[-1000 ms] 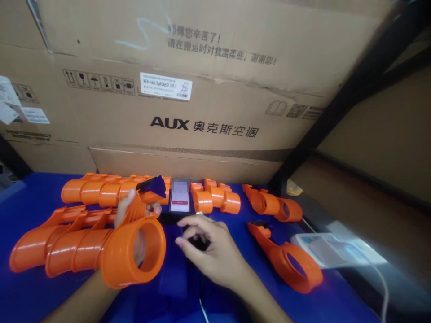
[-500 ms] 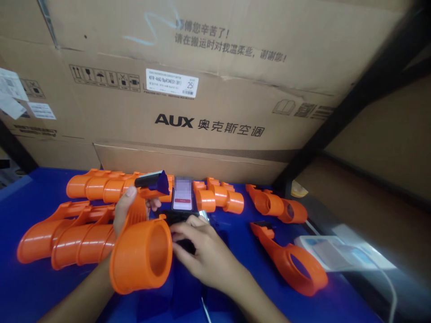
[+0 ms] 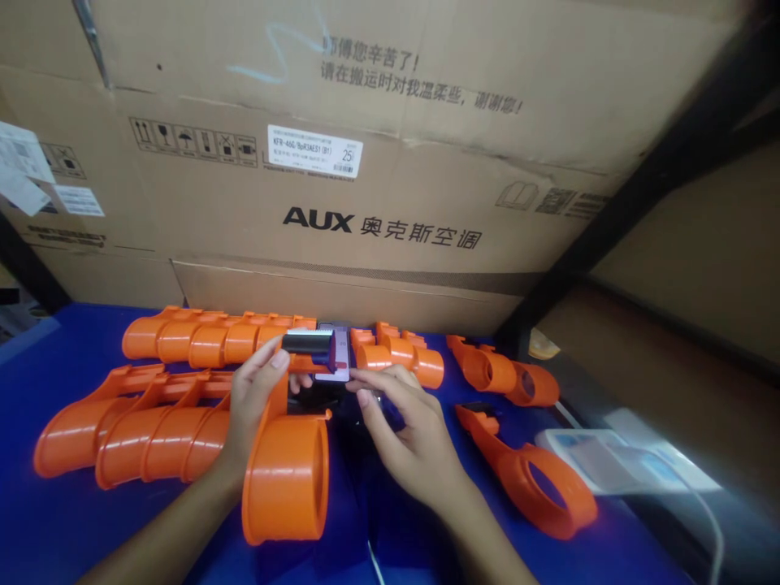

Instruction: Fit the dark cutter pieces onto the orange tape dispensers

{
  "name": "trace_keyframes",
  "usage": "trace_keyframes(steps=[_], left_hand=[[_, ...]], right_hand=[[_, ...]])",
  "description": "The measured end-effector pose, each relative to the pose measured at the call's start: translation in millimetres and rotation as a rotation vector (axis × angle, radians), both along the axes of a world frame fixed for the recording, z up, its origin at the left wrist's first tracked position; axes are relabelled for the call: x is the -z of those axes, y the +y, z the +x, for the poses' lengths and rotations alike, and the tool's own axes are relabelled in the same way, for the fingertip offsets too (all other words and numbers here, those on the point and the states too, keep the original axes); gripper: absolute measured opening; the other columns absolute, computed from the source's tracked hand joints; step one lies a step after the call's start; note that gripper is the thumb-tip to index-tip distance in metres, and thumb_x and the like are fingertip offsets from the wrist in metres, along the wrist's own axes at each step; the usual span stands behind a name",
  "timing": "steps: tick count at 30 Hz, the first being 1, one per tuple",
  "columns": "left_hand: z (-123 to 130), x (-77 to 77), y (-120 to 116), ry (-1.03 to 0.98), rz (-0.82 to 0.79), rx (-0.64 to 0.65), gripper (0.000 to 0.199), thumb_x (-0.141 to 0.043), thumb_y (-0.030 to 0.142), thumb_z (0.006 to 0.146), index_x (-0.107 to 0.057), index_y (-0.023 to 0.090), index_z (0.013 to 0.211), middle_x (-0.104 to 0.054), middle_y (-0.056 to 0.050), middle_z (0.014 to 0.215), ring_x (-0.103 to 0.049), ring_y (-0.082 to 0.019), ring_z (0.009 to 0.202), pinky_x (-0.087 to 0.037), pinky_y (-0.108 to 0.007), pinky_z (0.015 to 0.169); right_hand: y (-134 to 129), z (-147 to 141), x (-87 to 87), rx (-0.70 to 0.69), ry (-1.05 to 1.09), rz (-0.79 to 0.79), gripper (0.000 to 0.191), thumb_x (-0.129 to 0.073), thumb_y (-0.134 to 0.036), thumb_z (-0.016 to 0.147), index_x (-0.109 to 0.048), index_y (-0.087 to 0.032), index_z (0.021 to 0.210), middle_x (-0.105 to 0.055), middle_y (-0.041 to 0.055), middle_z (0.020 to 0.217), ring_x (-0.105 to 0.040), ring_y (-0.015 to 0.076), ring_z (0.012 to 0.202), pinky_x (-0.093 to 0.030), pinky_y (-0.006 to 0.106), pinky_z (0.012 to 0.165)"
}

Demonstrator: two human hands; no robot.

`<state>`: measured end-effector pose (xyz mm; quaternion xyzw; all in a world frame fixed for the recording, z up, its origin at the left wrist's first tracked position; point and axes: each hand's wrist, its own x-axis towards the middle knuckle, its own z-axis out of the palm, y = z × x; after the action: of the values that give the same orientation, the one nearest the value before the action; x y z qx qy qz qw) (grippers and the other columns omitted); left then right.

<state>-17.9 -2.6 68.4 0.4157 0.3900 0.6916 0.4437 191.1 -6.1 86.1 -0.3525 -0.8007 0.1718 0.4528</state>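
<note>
My left hand (image 3: 253,402) is closed around the stem of an orange plastic holder (image 3: 283,483), whose wide ring hangs down toward me. Across its upper end lies a black piece (image 3: 305,348) with a dark purple end and a white ribbed strip. My right hand (image 3: 411,426) is just right of that end, thumb and forefinger apart, with nothing visible between them. Its fingertips are near the lower edge of a phone (image 3: 343,343), which is partly covered by the held piece. Dark objects below the right fingers are hard to make out.
Rows of similar orange holders (image 3: 164,443) lie at left, with more (image 3: 399,357) behind my right hand. At right rest several others, including one large ring (image 3: 564,496). A power strip (image 3: 600,459) with a cable lies beyond. A cardboard box (image 3: 390,179) walls off the back; black frame bars (image 3: 600,219) slant at right.
My left hand has moved the orange holder to the right and turned it, bringing its black piece in front of the phone. My right hand has moved right, away from the ring, and its fingers have opened.
</note>
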Motion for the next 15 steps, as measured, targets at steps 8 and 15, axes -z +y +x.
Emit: trace_keyframes(steps=[8, 15], left_hand=[[23.0, -0.6, -14.6, 0.066, -0.042, 0.094, 0.043, -0.072, 0.041, 0.087, -0.067, 0.020, 0.123, -0.070, -0.002, 0.078, -0.061, -0.016, 0.065, -0.045, -0.027, 0.059], [27.7, 7.0, -10.9, 0.050, -0.055, 0.200, 0.037, -0.069, 0.043, 0.091, -0.063, 0.021, 0.120, -0.065, 0.002, 0.067, -0.060, -0.015, 0.054, -0.045, -0.024, 0.051]], right_hand=[[1.1, 8.4, -0.9, 0.042, 0.066, 0.041, 0.043, -0.062, -0.022, 0.099, -0.056, -0.026, 0.141, -0.075, 0.0047, 0.110, -0.070, 0.0214, 0.098, -0.054, 0.039, 0.093], [2.2, 6.9, -0.6, 0.041, -0.018, 0.151, 0.039, -0.068, -0.024, 0.095, -0.064, -0.024, 0.134, -0.074, 0.0065, 0.105, -0.068, 0.0233, 0.094, -0.056, 0.041, 0.087]])
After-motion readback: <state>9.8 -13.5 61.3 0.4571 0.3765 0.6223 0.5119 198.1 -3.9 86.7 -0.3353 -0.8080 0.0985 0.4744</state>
